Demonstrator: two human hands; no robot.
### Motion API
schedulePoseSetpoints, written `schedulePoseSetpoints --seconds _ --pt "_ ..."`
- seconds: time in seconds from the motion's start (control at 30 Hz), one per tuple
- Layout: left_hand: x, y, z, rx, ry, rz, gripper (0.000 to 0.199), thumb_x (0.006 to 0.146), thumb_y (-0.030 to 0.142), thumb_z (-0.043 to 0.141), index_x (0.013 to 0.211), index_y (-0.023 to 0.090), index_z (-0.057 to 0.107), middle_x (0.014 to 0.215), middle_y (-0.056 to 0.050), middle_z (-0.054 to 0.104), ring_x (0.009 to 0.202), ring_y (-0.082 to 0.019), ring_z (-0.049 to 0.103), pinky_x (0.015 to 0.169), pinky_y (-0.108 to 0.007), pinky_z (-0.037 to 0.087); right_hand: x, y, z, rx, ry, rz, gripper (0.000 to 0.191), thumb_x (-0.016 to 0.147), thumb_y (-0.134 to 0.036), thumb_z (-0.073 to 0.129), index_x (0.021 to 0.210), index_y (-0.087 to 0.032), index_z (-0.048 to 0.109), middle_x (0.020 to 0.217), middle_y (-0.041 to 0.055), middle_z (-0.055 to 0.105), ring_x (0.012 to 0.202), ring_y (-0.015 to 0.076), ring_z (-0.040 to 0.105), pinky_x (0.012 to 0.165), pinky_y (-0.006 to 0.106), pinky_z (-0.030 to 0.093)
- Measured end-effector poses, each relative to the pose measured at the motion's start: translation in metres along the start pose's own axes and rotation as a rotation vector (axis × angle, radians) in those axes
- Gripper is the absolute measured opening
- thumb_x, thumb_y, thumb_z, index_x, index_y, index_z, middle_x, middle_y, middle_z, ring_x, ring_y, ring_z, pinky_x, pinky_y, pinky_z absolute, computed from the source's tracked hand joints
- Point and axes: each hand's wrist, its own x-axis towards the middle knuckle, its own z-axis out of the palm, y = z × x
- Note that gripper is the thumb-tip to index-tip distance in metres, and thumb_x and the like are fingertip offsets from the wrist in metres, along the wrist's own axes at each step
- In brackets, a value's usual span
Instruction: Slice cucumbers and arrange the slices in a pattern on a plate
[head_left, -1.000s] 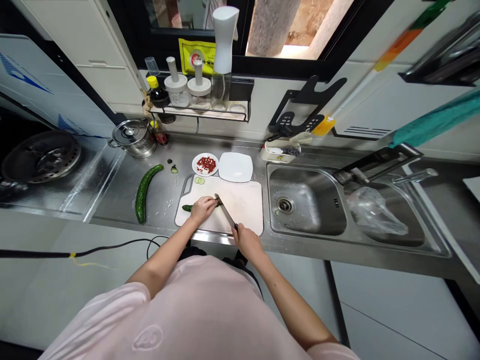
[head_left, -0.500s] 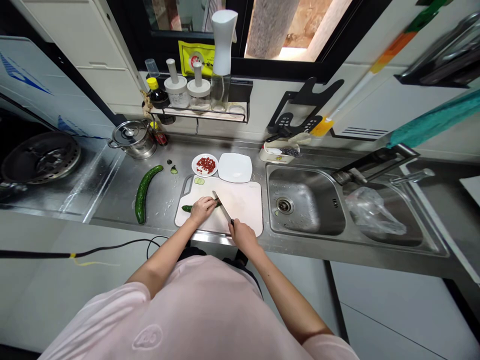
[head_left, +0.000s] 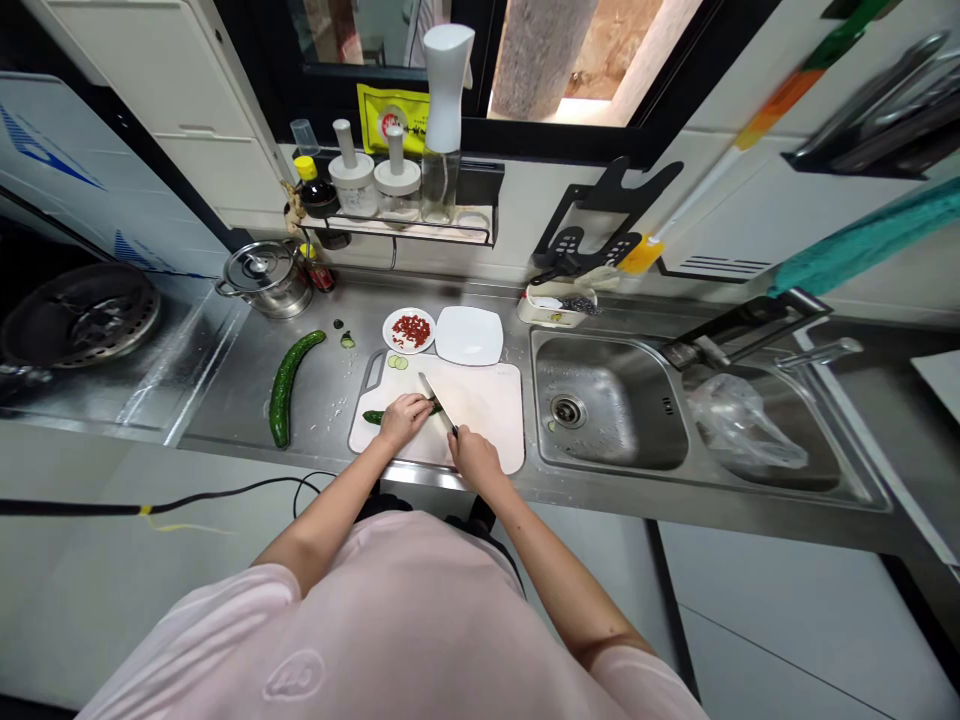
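My left hand (head_left: 405, 420) presses down on a short piece of green cucumber (head_left: 375, 417) on a white plastic cutting board (head_left: 484, 415), and most of the piece is hidden under my fingers. My right hand (head_left: 476, 462) grips the handle of a steel kitchen knife (head_left: 436, 402). The blade stands close to my left fingertips, at the cucumber's end. A few round cucumber slices (head_left: 398, 363) lie at the board's far edge. A whole curved cucumber (head_left: 283, 388) rests on the steel counter (head_left: 225, 400) to the left of the board.
Just beyond the board are a small plate of chopped red chili (head_left: 391, 325) and a bare white square plate (head_left: 469, 335). A steel pot (head_left: 266, 280) and a bottle shelf (head_left: 405, 228) stand behind. A steel double sink (head_left: 600, 400) lies right, holding a plastic bag (head_left: 746, 435).
My right hand and the knife have moved left and toward the far edge of the board, closer to my left hand. My left hand and the cucumber piece stay in place.
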Motion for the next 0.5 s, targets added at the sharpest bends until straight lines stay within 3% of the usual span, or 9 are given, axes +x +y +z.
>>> schedulePoseSetpoints --seconds 0.23,0.5 --pt "0.000 0.000 -0.001 -0.004 -0.005 -0.007 0.021 0.089 0.031 0.049 0.095 0.024 0.068 0.094 -0.004 0.065 0.089 -0.015 0.057 0.080 -0.029 0.046 -0.017 0.011 0.006 -0.021 -0.022 0.033 0.034 0.097 -0.039 0.029 0.107 -0.015 0.052 0.095 0.0129 0.066 0.090 0.0223 0.063 0.072 0.028 0.039" --pt "0.001 0.001 -0.001 -0.009 -0.008 -0.006 0.021 0.089 0.030 0.049 0.096 0.024 0.068 0.095 -0.005 0.065 0.090 -0.015 0.058 0.081 -0.030 0.046 -0.006 0.005 0.009 -0.006 -0.022 0.012 0.036 0.098 -0.039 0.027 0.108 -0.015 0.051 0.096 0.0129 0.066 0.091 0.0217 0.063 0.073 0.028 0.039"
